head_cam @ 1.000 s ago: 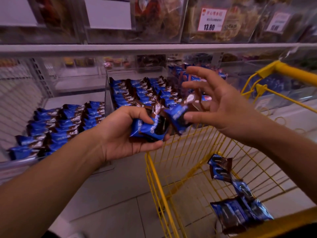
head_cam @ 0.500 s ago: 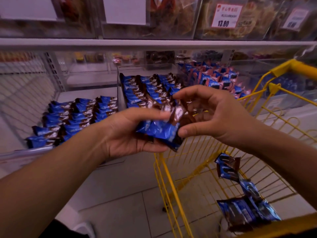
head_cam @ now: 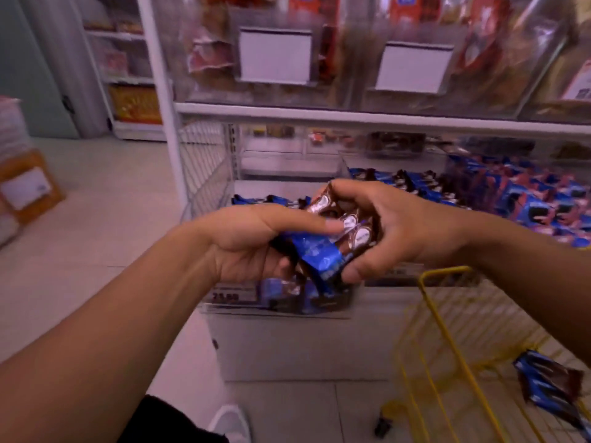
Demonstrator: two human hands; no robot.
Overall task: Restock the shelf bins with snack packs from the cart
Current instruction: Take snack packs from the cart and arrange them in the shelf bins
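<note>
The packs point(head_cam: 323, 251) sit in the middle of the view, a small bundle of blue-and-brown wrappers with white ovals at their ends, bunched together and slightly fanned, glossy and crinkled. They hang in the air just in front of the bin point(head_cam: 287, 302), held from both sides. The left hand point(head_cam: 246, 247) grasps the bundle from the left, thumb laid along the top and fingers curled beneath; the right hand point(head_cam: 393, 228) clamps the right end, fingers hooked over the brown tips and thumb pressing underneath.

The step in hand looks like squaring a handful up before it goes on the shelf — gathered, not yet placed. The next move probably calls for carrying the bundle forward over the bin's front lip and laying it beside the rows already there, keeping the slippery wrappers from sliding out of the stack.

To the right, farther bins hold more blue packs. The yellow cart point(head_cam: 444, 324) stands near right, with a few packs left point(head_cam: 550, 385) in its basket.
</note>
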